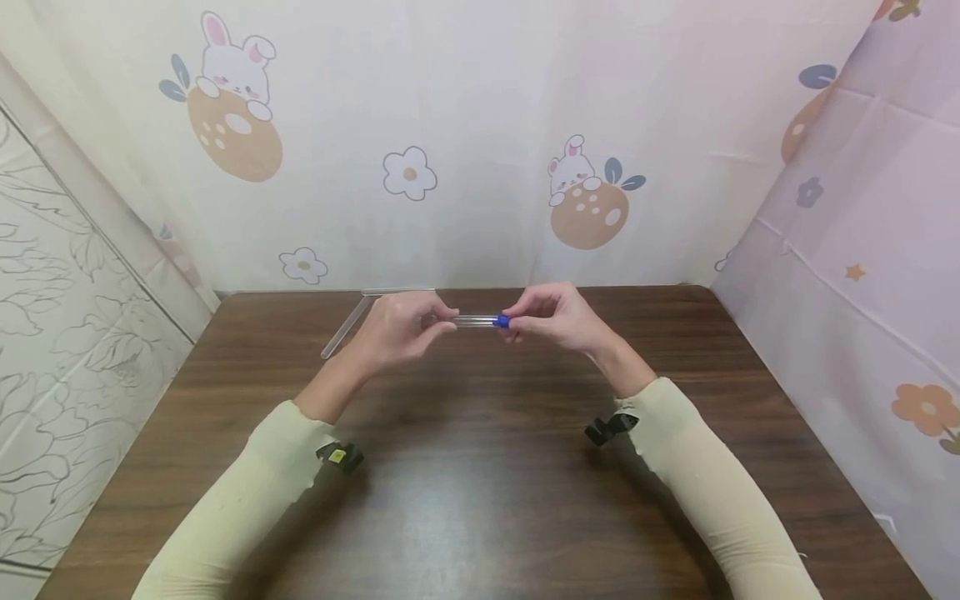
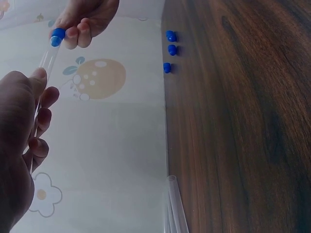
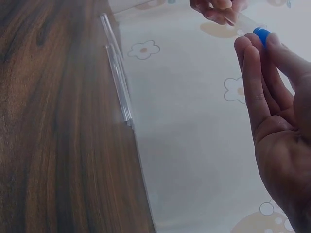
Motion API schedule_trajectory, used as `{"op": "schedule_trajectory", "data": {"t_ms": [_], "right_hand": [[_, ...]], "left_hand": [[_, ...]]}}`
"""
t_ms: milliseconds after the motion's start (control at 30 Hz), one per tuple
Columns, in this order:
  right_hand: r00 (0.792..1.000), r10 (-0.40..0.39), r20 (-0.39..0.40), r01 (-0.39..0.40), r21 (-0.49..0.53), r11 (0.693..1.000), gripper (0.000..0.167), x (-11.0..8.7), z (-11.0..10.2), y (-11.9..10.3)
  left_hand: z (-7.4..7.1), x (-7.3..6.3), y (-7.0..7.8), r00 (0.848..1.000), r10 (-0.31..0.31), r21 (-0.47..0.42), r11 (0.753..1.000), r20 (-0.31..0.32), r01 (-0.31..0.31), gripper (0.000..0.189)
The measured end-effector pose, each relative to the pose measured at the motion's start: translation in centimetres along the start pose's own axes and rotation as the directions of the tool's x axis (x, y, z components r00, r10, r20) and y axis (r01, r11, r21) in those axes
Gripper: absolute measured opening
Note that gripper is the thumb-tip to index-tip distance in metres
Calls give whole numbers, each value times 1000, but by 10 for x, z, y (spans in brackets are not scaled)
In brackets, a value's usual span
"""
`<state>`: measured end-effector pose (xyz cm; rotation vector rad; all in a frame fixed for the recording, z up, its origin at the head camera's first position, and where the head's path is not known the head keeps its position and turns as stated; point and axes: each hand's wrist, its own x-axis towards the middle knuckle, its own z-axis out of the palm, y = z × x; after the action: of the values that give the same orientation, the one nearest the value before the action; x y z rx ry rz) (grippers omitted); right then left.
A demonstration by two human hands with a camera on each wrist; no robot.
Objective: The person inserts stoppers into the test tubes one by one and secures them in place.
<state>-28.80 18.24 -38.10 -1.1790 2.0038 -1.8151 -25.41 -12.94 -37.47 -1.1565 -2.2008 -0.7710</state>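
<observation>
In the head view my left hand (image 1: 401,327) grips a clear test tube (image 1: 475,321), held level over the far part of the table. At the tube's right end, thumb and forefinger of my right hand (image 1: 558,319) pinch a blue stopper (image 1: 502,322). The left wrist view shows the stopper (image 2: 57,37) right at the tube's mouth, with the left fingers curled along the glass (image 2: 49,60). The right wrist view has the blue stopper (image 3: 261,35) between thumb and fingers, the other fingers extended.
More clear tubes (image 1: 345,329) lie by the table's back edge, left of and partly behind my left hand. Three blue stoppers (image 2: 172,49) lie along that edge in the left wrist view. A printed curtain (image 1: 480,225) hangs behind the brown table (image 1: 480,467).
</observation>
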Motion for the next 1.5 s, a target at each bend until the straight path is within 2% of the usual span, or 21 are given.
{"op": "schedule_trajectory", "data": {"t_ms": [133,300,567,900,1167,1367,1500], "right_hand": [[999,38,-26,-39,-43,998,20,1,2,-2],[996,75,-47,-80,-110,991,14,3,4,-3],[990,124,-71,-134,-156,979,13,4,4,-4],[995,82,-63,-91,-149,985,8,7,3,-3],[999,32,-26,-35,-122,992,8,7,0,3],[999,31,-7,-32,-106,994,7,9,1,5],[999,52,-6,-52,-119,992,8,8,2,5]], "left_hand": [[1,-1,-2,1000,-1,12,1000,8,0,15],[2,-1,-2,1000,-8,26,1000,14,8,16],[6,-1,-1,1000,-30,41,999,3,30,14],[9,0,-3,999,1,43,999,-33,1,16],[10,1,-2,1000,-1,61,998,-26,3,14],[12,-1,-2,1000,-8,84,996,-20,10,14],[10,0,-2,1000,13,92,996,-23,-11,14]]}}
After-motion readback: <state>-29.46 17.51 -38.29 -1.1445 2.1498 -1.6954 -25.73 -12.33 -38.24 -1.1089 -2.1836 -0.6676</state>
